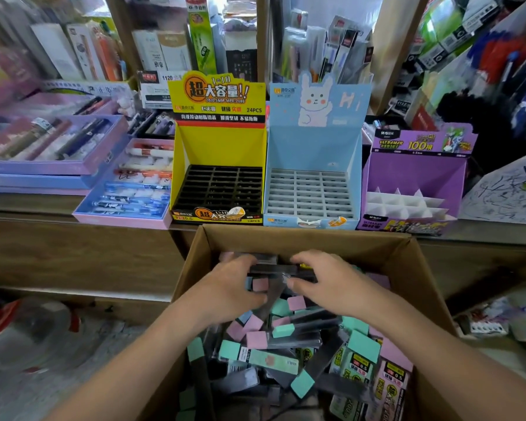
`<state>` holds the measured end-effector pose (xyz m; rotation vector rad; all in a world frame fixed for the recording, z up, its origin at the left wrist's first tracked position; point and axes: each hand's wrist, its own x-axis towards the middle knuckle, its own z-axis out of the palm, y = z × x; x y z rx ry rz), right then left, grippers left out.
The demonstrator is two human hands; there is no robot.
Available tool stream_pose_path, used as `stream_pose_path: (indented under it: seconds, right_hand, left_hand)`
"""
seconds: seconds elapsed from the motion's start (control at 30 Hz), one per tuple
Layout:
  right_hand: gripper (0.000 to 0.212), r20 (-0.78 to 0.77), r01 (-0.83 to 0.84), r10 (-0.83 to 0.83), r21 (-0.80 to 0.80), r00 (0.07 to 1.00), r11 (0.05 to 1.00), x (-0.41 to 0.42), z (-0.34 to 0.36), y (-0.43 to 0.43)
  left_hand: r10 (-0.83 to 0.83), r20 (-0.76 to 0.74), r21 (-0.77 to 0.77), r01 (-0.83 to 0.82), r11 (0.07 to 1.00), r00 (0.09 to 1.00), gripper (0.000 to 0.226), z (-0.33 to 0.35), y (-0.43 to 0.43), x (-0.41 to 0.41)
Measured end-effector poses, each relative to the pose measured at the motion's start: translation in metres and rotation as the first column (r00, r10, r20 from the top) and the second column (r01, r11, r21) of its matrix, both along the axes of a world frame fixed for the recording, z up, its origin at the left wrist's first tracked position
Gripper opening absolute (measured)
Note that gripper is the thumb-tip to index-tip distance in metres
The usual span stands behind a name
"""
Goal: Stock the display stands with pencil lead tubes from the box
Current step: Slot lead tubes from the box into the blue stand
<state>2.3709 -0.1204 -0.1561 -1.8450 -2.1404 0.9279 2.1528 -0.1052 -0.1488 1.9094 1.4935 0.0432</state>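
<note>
A brown cardboard box [301,238] stands below the counter, filled with several loose pencil lead tubes [274,335] with mint and pink caps. Both hands are inside it, near its far end. My left hand [234,287] has its fingers curled round a few dark tubes, one with a pink cap. My right hand [319,281] lies over the same bundle of dark tubes [274,270], fingers bent on it. On the counter stand three display stands with bare slots: a yellow one [219,153], a light blue one [313,153] and a purple one [413,177].
Left of the yellow stand lie pink and lilac trays of pens [128,189] [52,144]. Shelves packed with stationery rise behind the counter. A scribbled white sheet [507,192] leans at the right. Wooden cabinet fronts [79,256] flank the box.
</note>
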Motion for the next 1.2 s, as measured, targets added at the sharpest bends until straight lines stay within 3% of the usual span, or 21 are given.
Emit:
stream_pose_path:
  seconds: [0.13,0.33,0.6,0.8,1.07,1.2]
  right_hand:
    - [0.064,0.006,-0.034,0.035,-0.049,0.999,0.998,-0.005,-0.017,0.011]
    - [0.037,-0.001,-0.006,0.006,-0.032,1.0,0.999,-0.01,-0.024,0.01]
    - [0.056,-0.106,-0.047,0.032,-0.134,0.994,0.99,0.001,-0.026,0.018]
    - [0.056,-0.162,-0.042,0.008,-0.209,0.987,0.977,0.003,-0.027,0.016]
    - [0.087,-0.107,-0.083,0.067,-0.16,0.992,0.984,0.004,-0.023,0.016]
    - [0.065,-0.118,-0.089,0.072,-0.149,0.99,0.985,0.009,-0.018,0.018]
  left_hand:
    - [0.014,-0.08,0.001,-0.014,1.0,0.997,0.074,-0.013,-0.001,0.001]
    - [0.075,-0.01,-0.012,-0.075,0.997,0.997,0.081,-0.017,-0.001,-0.007]
    - [0.116,0.046,-0.061,-0.113,0.992,0.992,0.097,-0.02,-0.001,-0.011]
    - [0.08,0.043,-0.062,-0.077,0.995,0.996,0.082,-0.019,0.004,-0.013]
    - [0.039,0.179,-0.065,-0.028,0.998,0.983,0.071,-0.022,0.002,-0.012]
    - [0.026,0.212,-0.057,-0.014,0.998,0.977,0.086,-0.023,0.001,-0.011]
